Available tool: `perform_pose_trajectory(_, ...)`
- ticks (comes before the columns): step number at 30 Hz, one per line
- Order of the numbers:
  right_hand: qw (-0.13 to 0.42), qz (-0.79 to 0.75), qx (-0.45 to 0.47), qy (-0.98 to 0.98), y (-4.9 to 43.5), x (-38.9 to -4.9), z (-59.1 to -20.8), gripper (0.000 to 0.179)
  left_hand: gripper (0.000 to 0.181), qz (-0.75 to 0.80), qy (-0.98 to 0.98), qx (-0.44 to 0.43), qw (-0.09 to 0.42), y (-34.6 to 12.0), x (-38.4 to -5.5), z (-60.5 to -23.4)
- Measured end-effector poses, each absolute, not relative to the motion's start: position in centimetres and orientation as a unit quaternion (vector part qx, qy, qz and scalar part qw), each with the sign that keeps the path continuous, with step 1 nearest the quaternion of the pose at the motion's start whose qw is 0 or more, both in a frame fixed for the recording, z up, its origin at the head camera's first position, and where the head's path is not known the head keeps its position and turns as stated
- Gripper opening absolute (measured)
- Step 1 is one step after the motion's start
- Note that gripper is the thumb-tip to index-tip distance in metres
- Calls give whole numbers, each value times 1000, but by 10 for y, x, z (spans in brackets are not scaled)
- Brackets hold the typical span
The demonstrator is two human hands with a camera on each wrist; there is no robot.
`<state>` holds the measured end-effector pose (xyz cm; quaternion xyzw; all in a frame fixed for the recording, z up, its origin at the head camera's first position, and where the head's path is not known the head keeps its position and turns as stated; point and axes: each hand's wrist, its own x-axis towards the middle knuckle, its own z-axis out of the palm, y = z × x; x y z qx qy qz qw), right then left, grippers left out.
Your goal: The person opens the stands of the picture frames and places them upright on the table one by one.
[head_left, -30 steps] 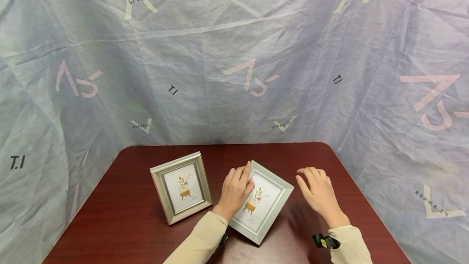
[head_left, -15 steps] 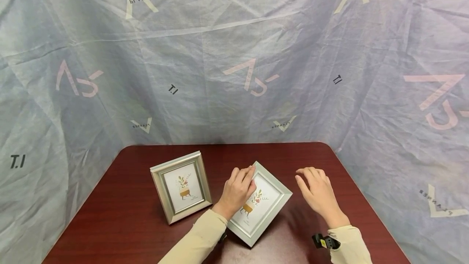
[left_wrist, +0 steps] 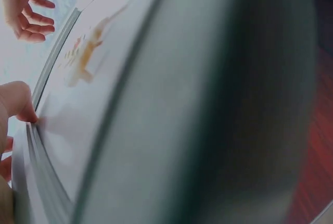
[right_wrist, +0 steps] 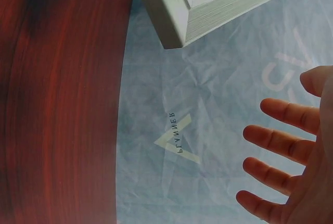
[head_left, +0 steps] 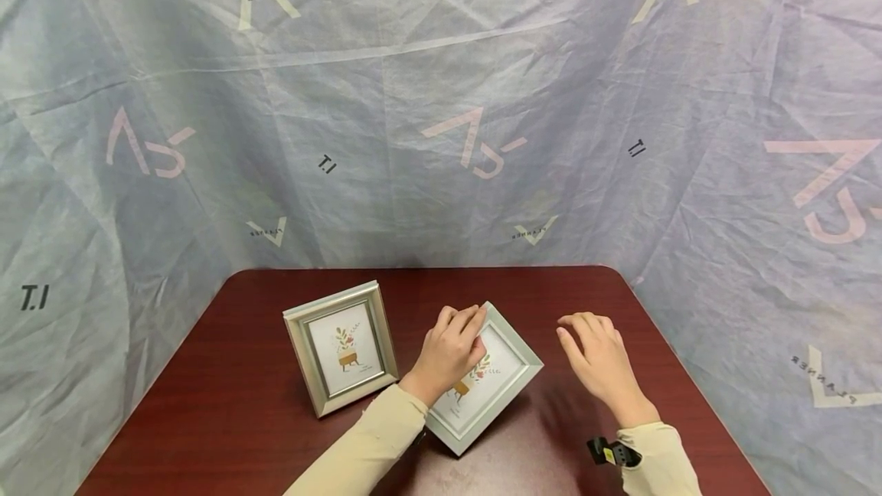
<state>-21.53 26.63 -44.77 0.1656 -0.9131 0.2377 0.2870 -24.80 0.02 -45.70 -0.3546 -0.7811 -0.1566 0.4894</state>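
Note:
My left hand (head_left: 449, 350) grips the upper left edge of a pale grey-green picture frame (head_left: 506, 395), tilted with one corner down. In the left wrist view the thumb (left_wrist: 20, 101) presses on the inner edge of the frame and other fingers lie behind it. The frame holds a print of a plant in an orange pot, partly covered by the hand. To its right my right hand (head_left: 598, 358) hovers apart from it, holding nothing. The right wrist view shows that hand's fingers (right_wrist: 278, 143) spread and relaxed, with a frame corner (right_wrist: 177, 31) beyond them.
A second, champagne-silver picture frame (head_left: 387, 343) with a similar print stands upright on the left of the dark red table (head_left: 220, 373). Grey printed cloth (head_left: 386, 83) hangs behind the table and along both sides.
The held picture frame has turned clockwise, its lower corner swinging left, while the left hand moved slightly right with it. The right hand has stayed in place.

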Motion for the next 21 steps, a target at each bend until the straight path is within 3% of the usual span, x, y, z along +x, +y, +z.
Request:
perform_pose_trajectory(14, 288, 236, 166, -913, 265, -215, -447, 14, 63, -119, -811, -376, 432, 2, -248, -442)
perform_pose_trajectory(21, 272, 237, 161, -919, 267, -213, -446, 16, 61, -119, -798, -384, 449, 1, -246, -437)
